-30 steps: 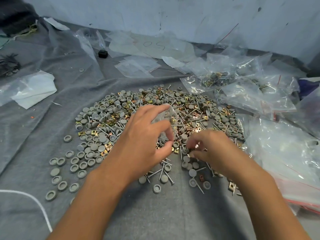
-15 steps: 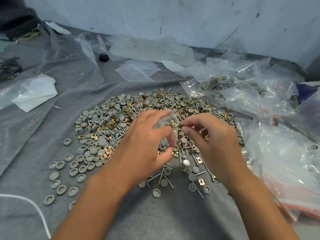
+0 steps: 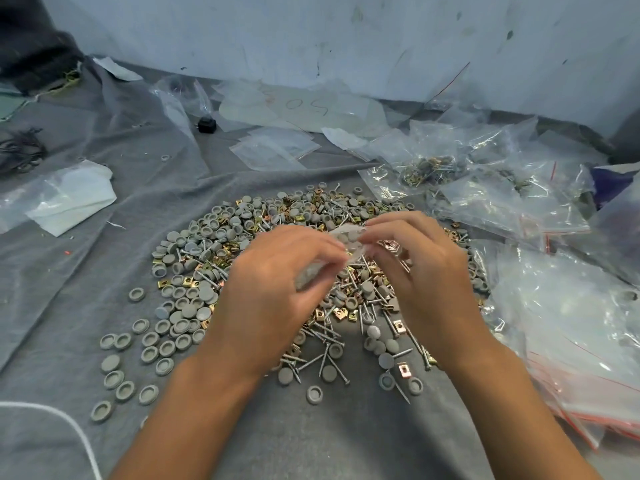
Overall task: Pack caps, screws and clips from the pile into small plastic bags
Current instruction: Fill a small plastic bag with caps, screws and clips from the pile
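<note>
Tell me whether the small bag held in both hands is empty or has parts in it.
Has parts: grey caps show through the small plastic bag, pinched between the left hand and right hand. Count unclear.

Two bare forearms reach in from below; left hand (image 3: 273, 289) and right hand (image 3: 420, 268) wear no gloves, rings or sleeves.

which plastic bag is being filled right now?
The small clear bag pinched between left hand and right hand over the pile; all others lie on the cloth.
</note>
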A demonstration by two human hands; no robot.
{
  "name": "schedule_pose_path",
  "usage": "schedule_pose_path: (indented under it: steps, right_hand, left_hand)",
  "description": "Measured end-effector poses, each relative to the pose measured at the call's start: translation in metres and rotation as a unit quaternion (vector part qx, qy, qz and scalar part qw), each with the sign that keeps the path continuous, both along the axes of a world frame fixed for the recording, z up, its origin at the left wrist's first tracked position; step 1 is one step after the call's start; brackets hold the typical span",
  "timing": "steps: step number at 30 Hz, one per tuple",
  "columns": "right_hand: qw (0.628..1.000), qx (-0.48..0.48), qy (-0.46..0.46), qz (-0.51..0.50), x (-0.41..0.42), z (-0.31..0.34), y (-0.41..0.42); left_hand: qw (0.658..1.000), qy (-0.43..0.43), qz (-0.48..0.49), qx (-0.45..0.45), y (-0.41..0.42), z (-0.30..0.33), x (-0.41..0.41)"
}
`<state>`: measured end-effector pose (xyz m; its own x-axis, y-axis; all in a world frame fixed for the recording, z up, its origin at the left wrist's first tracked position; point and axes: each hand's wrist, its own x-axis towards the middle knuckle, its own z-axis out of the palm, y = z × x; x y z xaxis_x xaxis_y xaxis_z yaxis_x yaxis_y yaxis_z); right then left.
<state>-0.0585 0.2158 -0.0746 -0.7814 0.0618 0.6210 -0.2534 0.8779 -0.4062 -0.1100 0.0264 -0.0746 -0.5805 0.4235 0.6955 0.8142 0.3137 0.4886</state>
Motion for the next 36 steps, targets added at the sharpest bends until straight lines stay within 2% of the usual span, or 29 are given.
schedule_pose_path:
  steps: [2,4,7,10,12,16,19,24,30,36]
  right_hand:
    - [0.997,-0.064,0.032,0.031,0.002,0.008,-0.003]
    - [0.986,-0.147,0.045,0.06,0.007,0.014,-0.007]
    - [0.945,-0.312,0.016,0.101,0.011,0.017,-0.014]
    - [0.909,-0.403,-0.003,0.11,0.01,0.012,-0.019]
    - [0.887,-0.448,-0.008,0.112,0.009,0.007,-0.023]
    - [0.877,-0.467,-0.024,0.109,0.008,-0.002,-0.025]
    - [0.878,-0.468,-0.024,0.093,0.008,-0.004,-0.023]
    - [0.884,-0.46,-0.015,0.087,0.008,-0.007,-0.02]
    - [0.898,-0.435,0.01,0.06,0.009,-0.009,-0.016]
    - [0.896,-0.438,0.002,0.068,0.01,-0.009,-0.014]
  left_hand:
    - [0.996,0.03,0.027,0.081,-0.002,0.004,0.0]
    - [0.988,0.02,0.05,0.146,-0.004,0.005,-0.001]
    - [0.967,-0.09,0.042,0.234,-0.003,0.006,-0.003]
    - [0.937,-0.225,-0.002,0.268,-0.003,0.006,-0.004]
    - [0.91,-0.318,-0.055,0.261,-0.004,0.007,-0.006]
    - [0.882,-0.399,-0.089,0.233,-0.005,0.006,-0.009]
    - [0.883,-0.4,-0.076,0.235,-0.006,0.008,-0.009]
    - [0.866,-0.401,-0.062,0.293,-0.004,0.012,-0.008]
    - [0.872,-0.399,-0.073,0.273,-0.014,0.016,-0.013]
    - [0.899,-0.406,-0.029,0.164,-0.018,0.015,-0.014]
